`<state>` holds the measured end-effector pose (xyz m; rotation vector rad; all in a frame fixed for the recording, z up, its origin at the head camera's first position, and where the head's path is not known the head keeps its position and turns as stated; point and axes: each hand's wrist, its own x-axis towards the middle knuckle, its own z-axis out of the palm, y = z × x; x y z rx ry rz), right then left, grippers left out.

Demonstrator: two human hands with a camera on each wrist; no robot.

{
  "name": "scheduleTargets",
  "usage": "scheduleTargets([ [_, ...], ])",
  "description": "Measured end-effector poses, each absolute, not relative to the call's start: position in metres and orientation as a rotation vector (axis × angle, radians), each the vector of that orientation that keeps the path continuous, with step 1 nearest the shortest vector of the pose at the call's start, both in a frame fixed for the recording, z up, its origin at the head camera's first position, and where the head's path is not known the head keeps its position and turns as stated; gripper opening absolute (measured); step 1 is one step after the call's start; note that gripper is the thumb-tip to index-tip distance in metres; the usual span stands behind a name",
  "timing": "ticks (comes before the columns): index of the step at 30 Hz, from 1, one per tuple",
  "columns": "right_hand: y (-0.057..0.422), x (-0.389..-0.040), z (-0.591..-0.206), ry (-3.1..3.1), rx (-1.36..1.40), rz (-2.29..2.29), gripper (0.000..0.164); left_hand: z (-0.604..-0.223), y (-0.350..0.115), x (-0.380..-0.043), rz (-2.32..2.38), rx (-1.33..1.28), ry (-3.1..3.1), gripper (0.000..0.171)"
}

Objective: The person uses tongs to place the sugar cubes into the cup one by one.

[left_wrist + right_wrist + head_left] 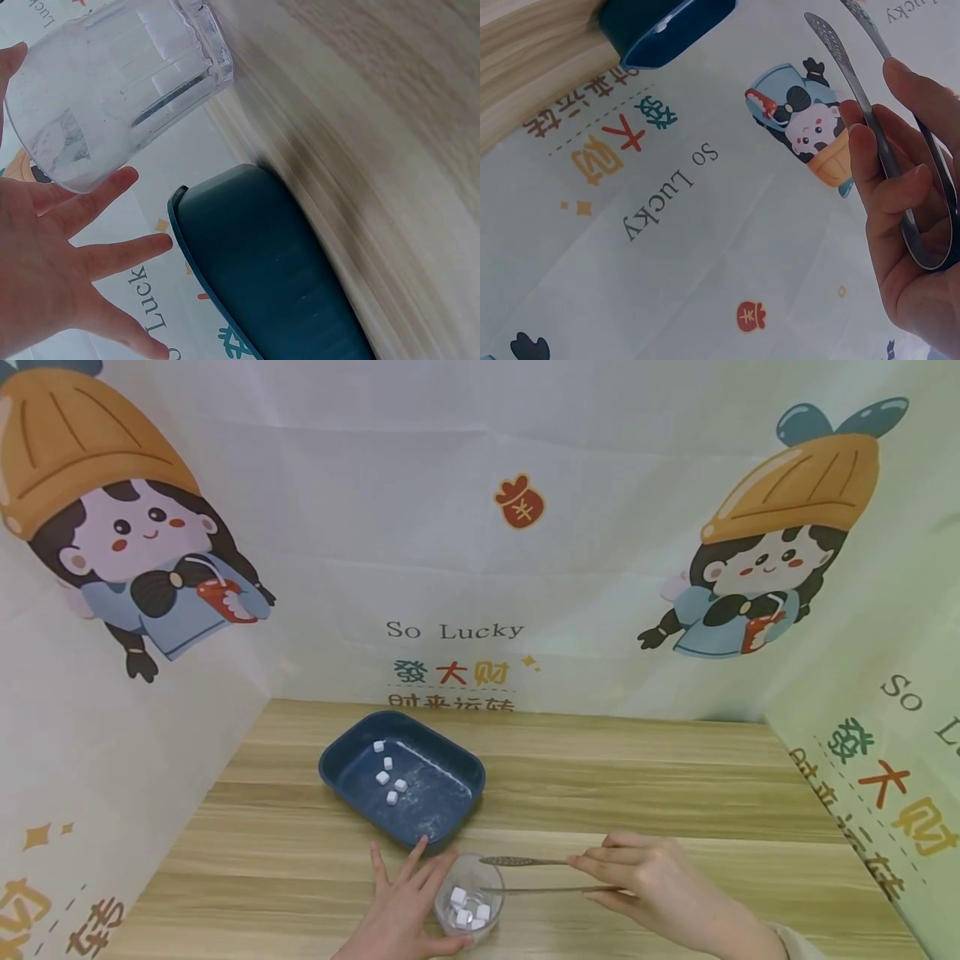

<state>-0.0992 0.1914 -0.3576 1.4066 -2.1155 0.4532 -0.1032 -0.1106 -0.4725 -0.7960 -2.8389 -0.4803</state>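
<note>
A clear cup (487, 927) stands on the table with several small white cubes (458, 897) inside. My left hand (401, 906) holds it near the rim, thumb on one side and index finger on the other. The remaining fingers (127, 255) spread out toward the dark blue tray (262, 262). Metal tongs (885, 150) are in my right hand (652, 881), gripped between thumb and fingers. Their two arms stand apart, nothing between the tips, which reach over the cup's mouth in the head view. Several white cubes (382, 777) lie in the tray, mostly toward its left side.
The tray's near corner sits just behind the cup and left fingertips. The wood-grain table (637, 777) is enclosed at the back and sides by a printed cloth (600, 568) with cartoon figures and lettering. White powdery marks show on the tray's floor.
</note>
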Motion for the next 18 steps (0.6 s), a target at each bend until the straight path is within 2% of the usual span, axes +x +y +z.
scheduleTargets([
  [18,0.1982,-0.1029,-0.3676,-2.111,1.299,0.507,0.028,-0.4719,-0.1108,-0.1039,-0.474,-0.803,-2.834,0.089],
])
